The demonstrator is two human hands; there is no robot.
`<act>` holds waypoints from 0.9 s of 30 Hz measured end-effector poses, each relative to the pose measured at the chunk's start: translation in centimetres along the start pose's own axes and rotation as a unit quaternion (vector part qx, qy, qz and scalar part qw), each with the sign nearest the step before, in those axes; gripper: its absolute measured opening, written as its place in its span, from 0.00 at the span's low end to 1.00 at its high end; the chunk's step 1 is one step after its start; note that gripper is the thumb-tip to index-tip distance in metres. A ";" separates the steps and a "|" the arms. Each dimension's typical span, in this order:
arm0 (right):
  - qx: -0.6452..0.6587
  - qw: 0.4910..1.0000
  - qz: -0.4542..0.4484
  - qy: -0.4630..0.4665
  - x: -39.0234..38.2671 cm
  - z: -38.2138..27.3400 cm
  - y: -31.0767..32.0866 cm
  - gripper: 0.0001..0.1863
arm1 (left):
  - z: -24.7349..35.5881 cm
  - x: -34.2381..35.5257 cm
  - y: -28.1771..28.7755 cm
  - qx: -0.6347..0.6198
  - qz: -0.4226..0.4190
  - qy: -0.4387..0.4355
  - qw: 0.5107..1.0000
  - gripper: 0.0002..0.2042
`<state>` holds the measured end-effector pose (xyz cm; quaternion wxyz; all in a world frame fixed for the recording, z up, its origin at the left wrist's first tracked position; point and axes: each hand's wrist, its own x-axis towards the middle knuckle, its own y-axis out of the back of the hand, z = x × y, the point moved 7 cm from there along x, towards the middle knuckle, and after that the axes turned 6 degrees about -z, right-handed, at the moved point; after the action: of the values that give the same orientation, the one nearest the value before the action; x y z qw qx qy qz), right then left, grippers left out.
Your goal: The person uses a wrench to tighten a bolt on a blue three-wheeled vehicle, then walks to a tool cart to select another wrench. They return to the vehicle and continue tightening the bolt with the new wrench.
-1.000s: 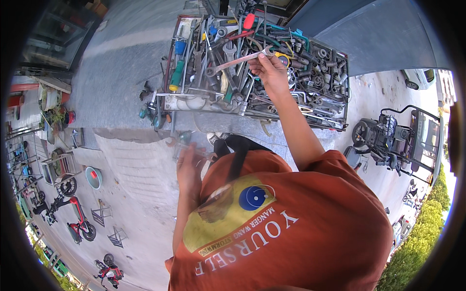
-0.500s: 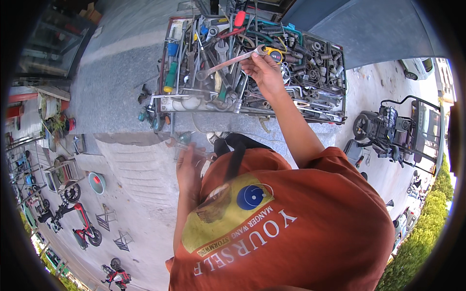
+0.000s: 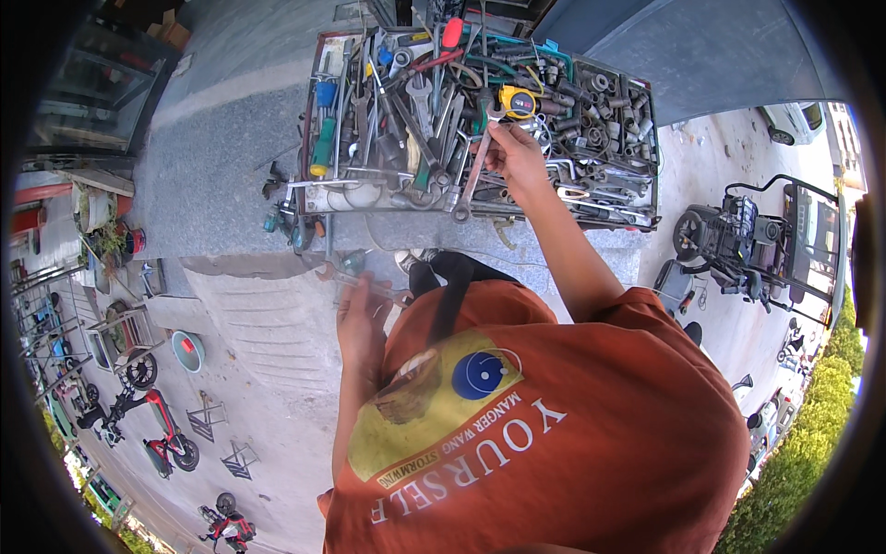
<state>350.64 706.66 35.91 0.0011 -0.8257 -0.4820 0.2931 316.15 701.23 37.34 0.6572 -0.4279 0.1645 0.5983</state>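
My right hand [image 3: 521, 159] grips a combination wrench [image 3: 475, 175] near its open-jaw end, between thumb and fingers. The ring end hangs toward me over the front edge of a wide tool tray [image 3: 325, 199]. Lower down on the left, my left hand [image 3: 356, 316] is closed around a wrench [image 3: 326, 270], whose open jaw sticks out above the fingers; a further metal end shows beside it, partly blurred. Just beyond my right hand lies a yellow tape measure [image 3: 517, 102]. Left in the tray are a green-handled screwdriver [image 3: 323, 148] and a large wrench [image 3: 421, 97].
Sockets [image 3: 595, 138] crowd the tray's right side. Pliers and other tools [image 3: 293, 226] lie at its near left corner. A dark vehicle [image 3: 738, 240] stands at the right. A teal basin [image 3: 187, 351] and a red scooter [image 3: 166, 434] are at the left.
The wrench in my right hand has swung from slanting left across the tray to pointing down toward me. That hand has shifted slightly nearer and right. My left hand stays in place.
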 end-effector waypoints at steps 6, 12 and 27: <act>-0.092 0.990 0.047 0.100 -0.6 -2.8 4.3 0.10 | 0.1 -0.1 0.4 -0.001 -0.007 -0.006 1.000 0.12; -0.415 0.890 0.109 0.152 -0.7 -4.9 11.9 0.12 | 0.2 -0.2 0.4 -0.009 -0.007 -0.010 1.000 0.12; -0.718 0.647 0.194 0.172 -3.5 -4.4 15.2 0.09 | -0.1 0.1 -0.3 0.043 -0.009 0.001 0.999 0.11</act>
<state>363.59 696.97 36.95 -0.5658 -0.6785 -0.3616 -0.2979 316.47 701.23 37.24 0.6802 -0.4017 0.1865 0.5841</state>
